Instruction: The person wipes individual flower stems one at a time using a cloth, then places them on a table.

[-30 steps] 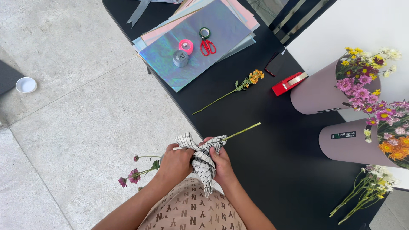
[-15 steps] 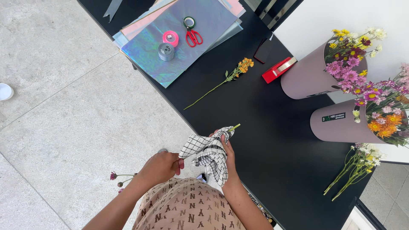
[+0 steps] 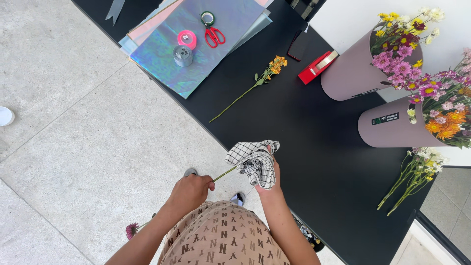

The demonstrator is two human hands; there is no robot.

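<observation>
My left hand (image 3: pixel 190 190) grips a thin green flower stem (image 3: pixel 223 174) just off the near edge of the black table (image 3: pixel 304 127). A dark pink bloom (image 3: pixel 131 229) of that flower shows low beside my left forearm. My right hand (image 3: pixel 267 176) holds a white checked cloth (image 3: pixel 252 159) bunched around the other end of the stem, over the table's edge. An orange flower (image 3: pixel 265 76) on a long stem lies loose on the table farther out.
Iridescent wrapping sheets (image 3: pixel 196 44) at the far end carry red scissors (image 3: pixel 212 33), a pink tape roll (image 3: pixel 187 38) and a grey roll (image 3: pixel 183 55). A red tape dispenser (image 3: pixel 317 66), two mauve tubs of mixed flowers (image 3: pixel 353 73) (image 3: pixel 392 128) and loose stems (image 3: pixel 412 181) lie right.
My left hand has slid left along the stem, away from the cloth, so more bare stem shows between my hands. The view has shifted a little.
</observation>
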